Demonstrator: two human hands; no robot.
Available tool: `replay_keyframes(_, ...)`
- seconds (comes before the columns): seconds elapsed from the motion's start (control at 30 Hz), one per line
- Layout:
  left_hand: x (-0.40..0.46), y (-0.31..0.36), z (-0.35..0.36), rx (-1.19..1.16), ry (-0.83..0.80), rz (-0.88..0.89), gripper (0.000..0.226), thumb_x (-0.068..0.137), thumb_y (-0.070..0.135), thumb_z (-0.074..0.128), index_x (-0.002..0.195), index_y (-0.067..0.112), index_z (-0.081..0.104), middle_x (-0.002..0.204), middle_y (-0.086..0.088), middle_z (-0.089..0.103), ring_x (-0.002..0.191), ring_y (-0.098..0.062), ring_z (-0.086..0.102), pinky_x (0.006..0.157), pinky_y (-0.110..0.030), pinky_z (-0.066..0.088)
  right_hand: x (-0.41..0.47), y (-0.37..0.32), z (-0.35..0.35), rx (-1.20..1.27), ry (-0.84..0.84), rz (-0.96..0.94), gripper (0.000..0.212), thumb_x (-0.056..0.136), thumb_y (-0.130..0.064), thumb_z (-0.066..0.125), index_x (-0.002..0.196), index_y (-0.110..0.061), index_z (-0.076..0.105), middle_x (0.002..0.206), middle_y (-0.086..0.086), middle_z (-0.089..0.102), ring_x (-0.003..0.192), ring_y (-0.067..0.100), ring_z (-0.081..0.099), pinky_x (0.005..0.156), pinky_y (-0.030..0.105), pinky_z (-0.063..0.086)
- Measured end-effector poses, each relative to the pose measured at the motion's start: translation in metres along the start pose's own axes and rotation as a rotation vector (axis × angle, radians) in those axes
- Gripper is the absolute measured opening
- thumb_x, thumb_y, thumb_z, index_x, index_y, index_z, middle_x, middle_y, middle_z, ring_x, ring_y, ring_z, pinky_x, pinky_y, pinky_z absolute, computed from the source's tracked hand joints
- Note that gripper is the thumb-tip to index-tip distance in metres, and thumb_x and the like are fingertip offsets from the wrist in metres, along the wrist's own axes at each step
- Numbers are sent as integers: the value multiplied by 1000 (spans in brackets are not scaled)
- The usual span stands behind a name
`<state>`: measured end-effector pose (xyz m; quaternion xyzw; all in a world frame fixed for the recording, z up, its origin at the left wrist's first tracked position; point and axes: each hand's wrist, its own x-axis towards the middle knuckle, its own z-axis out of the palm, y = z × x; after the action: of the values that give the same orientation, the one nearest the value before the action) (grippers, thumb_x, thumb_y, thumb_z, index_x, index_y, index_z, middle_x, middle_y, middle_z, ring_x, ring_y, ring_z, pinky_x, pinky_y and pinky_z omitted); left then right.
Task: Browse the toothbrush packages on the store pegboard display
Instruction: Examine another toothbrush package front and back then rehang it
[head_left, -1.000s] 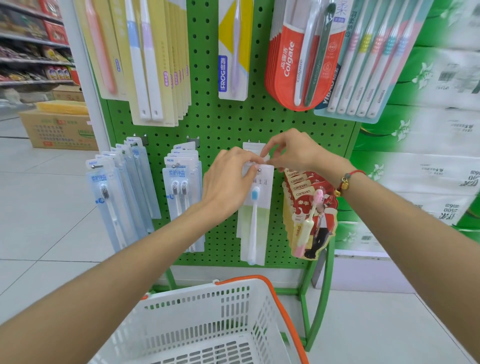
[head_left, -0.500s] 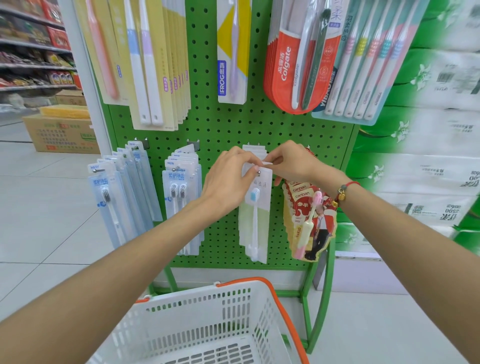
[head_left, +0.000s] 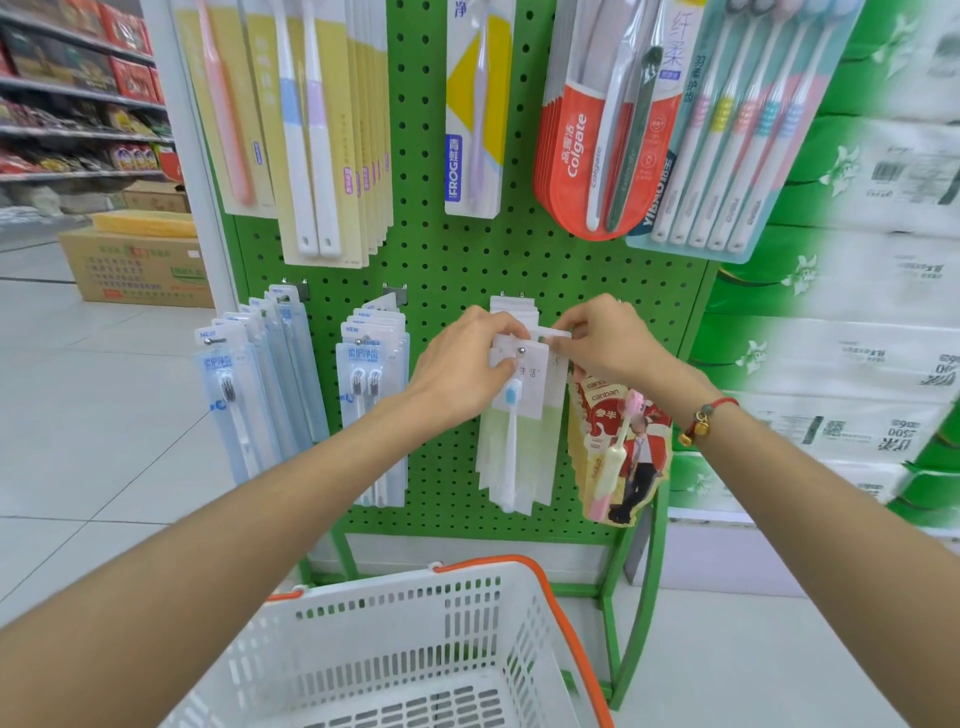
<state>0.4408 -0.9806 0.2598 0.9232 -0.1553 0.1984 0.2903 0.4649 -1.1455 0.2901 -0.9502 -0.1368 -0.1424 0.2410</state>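
At frame centre, the left hand (head_left: 462, 364) and the right hand (head_left: 605, 338) both pinch, fingers curled, the top edge of the front white-and-pale-green toothbrush package (head_left: 522, 415), which hangs on a metal peg of the green perforated pegboard (head_left: 457, 260); its single blue-headed toothbrush stands with the long axis vertical, head up. Legible labels: "Colgate" on the red two-brush package (head_left: 576, 156) at upper right, "FROG" on the white-and-yellow single-brush package (head_left: 470, 130) at upper centre, "NEW" on the two rows of clear blue packages (head_left: 239, 395) at lower left, and "canban" on the red cartoon-figure package (head_left: 618, 431) just right of the held one. One white plastic shopping basket with an orange handle (head_left: 415, 649) sits at lower centre.
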Motion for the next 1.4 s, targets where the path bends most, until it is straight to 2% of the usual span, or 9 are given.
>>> replay_keyframes(0.1, -1, 2, -1, 22, -9, 1, 35, 92, 21, 61, 126, 26, 56, 133, -1, 49, 115, -18, 53, 94, -36, 45, -14, -4, 3, -56, 35, 16, 22, 93, -12, 61, 113, -7, 68, 80, 10, 70, 70, 28, 68, 74, 40, 58)
replay_keyframes(0.23, -4, 4, 0, 15, -10, 5, 40, 92, 20, 62, 131, 26, 53, 136, -1, 46, 121, -19, 49, 96, -34, 42, -34, -5, 6, -145, 90, 39, 42, 91, -8, 58, 132, -12, 58, 108, 12, 70, 91, 28, 67, 74, 32, 50)
replay_keyframes(0.5, -22, 4, 1, 32, -11, 7, 65, 93, 23, 60, 149, 26, 28, 152, 4, 30, 133, -18, 39, 97, -35, 40, -75, 1, 25, -176, 168, 90, 39, 84, -10, 55, 123, -17, 56, 67, -4, 55, 63, 21, 53, 50, 24, 29)
replay_keyframes(0.67, -63, -8, 1, -25, 78, -26, 60, 94, 23, 58, 147, 23, 30, 150, 3, 33, 135, -15, 37, 99, -32, 37, -101, 3, 46, 85, 40, 73, 28, 88, -10, 57, 115, -17, 51, 64, 3, 60, 56, 16, 54, 49, 27, 40)
replay_keyframes(0.77, -93, -22, 8, -105, -15, -108, 54, 97, 25, 55, 146, 22, 32, 148, 4, 37, 133, -11, 40, 105, -31, 35, -105, 7, 53, 258, -76, 72, 23, 91, -13, 60, 112, -18, 52, 73, 6, 64, 62, 19, 60, 62, 35, 50)
replay_keyframes(0.97, -125, -57, 23, -365, -265, -299, 44, 100, 29, 47, 143, 20, 41, 141, 9, 47, 120, -4, 46, 98, -24, 37, -116, 14, 68, 502, -185, 28, 28, 93, -22, 64, 120, -19, 59, 87, -2, 74, 77, 5, 69, 75, 20, 53)
replay_keyframes(1.1, -132, -68, 24, -455, -372, -261, 34, 100, 29, 48, 133, 21, 55, 130, 15, 58, 114, 3, 54, 99, -15, 39, -116, 7, 75, 653, -110, 43, 13, 92, -18, 66, 104, -23, 68, 89, -5, 76, 79, 2, 70, 69, 14, 51)
replay_keyframes(1.2, -137, -68, 24, -516, -397, -215, 22, 98, 24, 53, 116, 22, 65, 112, 15, 68, 102, 6, 61, 86, -6, 42, -115, 2, 81, 774, -72, 117, 10, 90, -21, 67, 100, -23, 70, 82, -9, 76, 77, -2, 68, 70, 14, 53)
replay_keyframes(1.4, -137, -62, 27, -578, -309, -272, 14, 95, 22, 58, 98, 20, 71, 94, 11, 74, 88, 0, 68, 81, -10, 47, -111, -9, 94, 947, 30, 268, 14, 88, -22, 70, 101, -15, 70, 79, -6, 75, 75, -1, 68, 68, 14, 53)
